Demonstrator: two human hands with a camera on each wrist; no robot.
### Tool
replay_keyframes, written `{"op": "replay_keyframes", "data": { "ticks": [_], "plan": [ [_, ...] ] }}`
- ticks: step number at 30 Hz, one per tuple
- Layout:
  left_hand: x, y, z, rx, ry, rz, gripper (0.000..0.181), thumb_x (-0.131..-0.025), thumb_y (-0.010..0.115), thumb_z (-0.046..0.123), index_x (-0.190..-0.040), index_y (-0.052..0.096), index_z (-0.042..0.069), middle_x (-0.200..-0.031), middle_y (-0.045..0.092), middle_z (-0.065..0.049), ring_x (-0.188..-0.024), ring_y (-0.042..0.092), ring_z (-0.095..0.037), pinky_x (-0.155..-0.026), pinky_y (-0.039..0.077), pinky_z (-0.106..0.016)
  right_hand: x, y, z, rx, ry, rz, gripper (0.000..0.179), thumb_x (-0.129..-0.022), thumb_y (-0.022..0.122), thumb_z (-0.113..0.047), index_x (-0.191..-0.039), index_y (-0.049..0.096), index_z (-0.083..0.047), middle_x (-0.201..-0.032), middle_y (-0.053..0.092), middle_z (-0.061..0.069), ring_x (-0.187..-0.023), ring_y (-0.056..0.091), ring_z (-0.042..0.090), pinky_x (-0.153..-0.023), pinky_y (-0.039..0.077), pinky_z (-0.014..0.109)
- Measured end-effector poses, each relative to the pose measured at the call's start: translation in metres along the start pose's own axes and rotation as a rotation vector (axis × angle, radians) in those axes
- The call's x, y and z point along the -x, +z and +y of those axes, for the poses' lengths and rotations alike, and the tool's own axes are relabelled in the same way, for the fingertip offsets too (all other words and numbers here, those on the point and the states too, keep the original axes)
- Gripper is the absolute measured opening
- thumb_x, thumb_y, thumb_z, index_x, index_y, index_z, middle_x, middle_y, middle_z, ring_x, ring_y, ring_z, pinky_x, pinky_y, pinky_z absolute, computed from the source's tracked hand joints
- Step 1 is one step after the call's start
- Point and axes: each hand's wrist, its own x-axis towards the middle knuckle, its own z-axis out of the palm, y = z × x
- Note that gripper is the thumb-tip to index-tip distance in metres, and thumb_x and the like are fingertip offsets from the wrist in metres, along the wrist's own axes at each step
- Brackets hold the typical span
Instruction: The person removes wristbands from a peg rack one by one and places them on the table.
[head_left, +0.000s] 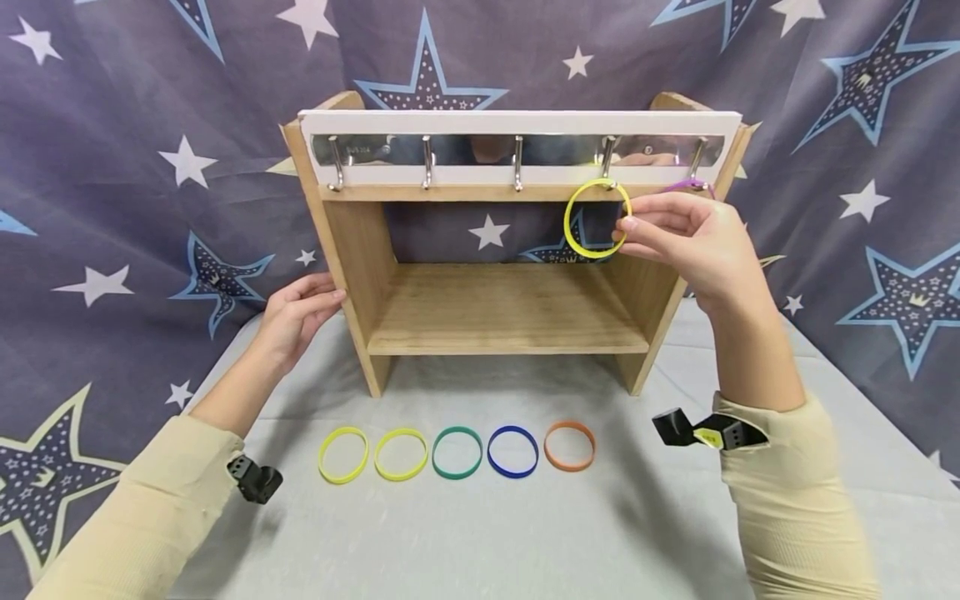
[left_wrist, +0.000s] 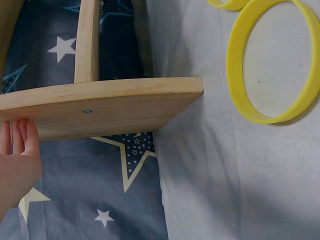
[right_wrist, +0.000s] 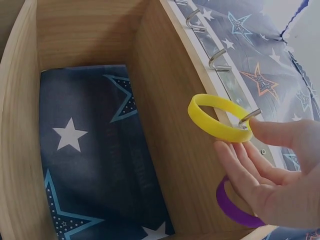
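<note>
My right hand (head_left: 693, 242) pinches a yellow wristband (head_left: 572, 235) between thumb and fingers, at the fourth hook (right_wrist: 250, 117) from the left. Whether the hook passes through the band, I cannot tell. From the rightmost hook hangs a purple wristband (right_wrist: 234, 212), partly hidden behind that hand in the head view. The fingers of my left hand (head_left: 296, 317) rest nearly straight against the left side of the wooden rack (head_left: 352, 267). A metal hook strip (head_left: 472, 150) on a white board runs along the rack's top front.
In front of the rack, a row on the grey cloth holds two yellow wristbands (head_left: 321, 458) (head_left: 378, 467), a green one (head_left: 437, 462), a blue one (head_left: 492, 462) and an orange one (head_left: 550, 457). A star-patterned curtain (head_left: 112, 208) hangs behind.
</note>
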Motion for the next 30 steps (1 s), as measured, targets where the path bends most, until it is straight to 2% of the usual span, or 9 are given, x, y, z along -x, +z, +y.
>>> {"op": "replay_keyframes", "data": {
  "ticks": [8,16,23,30],
  "plan": [
    [0.000,-0.001,-0.001,0.019,0.015,-0.018,0.024,-0.089,0.053,-0.010,-0.095,0.068,0.007,-0.093,0.069,-0.003,-0.089,0.068,-0.009,-0.085,0.055,-0.017,0.001,0.004,-0.002,-0.014,-0.007,0.022,0.015,-0.082,0.068,0.009,-0.087,0.071,-0.004,-0.078,0.074,0.002,-0.073,0.072,0.011,-0.069,0.060,0.025],
    [0.000,-0.001,-0.001,0.024,0.016,-0.022,0.023,-0.089,0.054,-0.010,-0.095,0.069,0.007,-0.093,0.070,-0.003,-0.089,0.068,-0.009,-0.085,0.055,-0.017,0.004,0.008,-0.010,-0.046,-0.025,0.037,0.012,-0.082,0.069,0.006,-0.091,0.071,-0.002,-0.079,0.074,0.004,-0.074,0.072,0.013,-0.070,0.061,0.025],
    [0.001,-0.001,0.000,0.037,0.007,-0.026,0.024,-0.089,0.054,-0.010,-0.095,0.069,0.007,-0.092,0.071,-0.003,-0.089,0.069,-0.010,-0.085,0.056,-0.018,0.009,0.010,-0.013,-0.061,-0.076,0.027,0.014,-0.082,0.068,0.008,-0.095,0.070,0.003,-0.082,0.075,0.006,-0.075,0.072,0.013,-0.072,0.061,0.026],
    [0.001,-0.001,0.002,0.031,-0.001,-0.031,0.024,-0.089,0.054,-0.011,-0.094,0.070,0.007,-0.092,0.071,-0.002,-0.089,0.069,-0.009,-0.085,0.056,-0.017,0.012,0.009,-0.010,-0.032,-0.079,-0.006,0.013,-0.083,0.068,0.007,-0.094,0.070,-0.001,-0.083,0.075,0.004,-0.077,0.072,0.012,-0.072,0.060,0.026]
  ]
}}
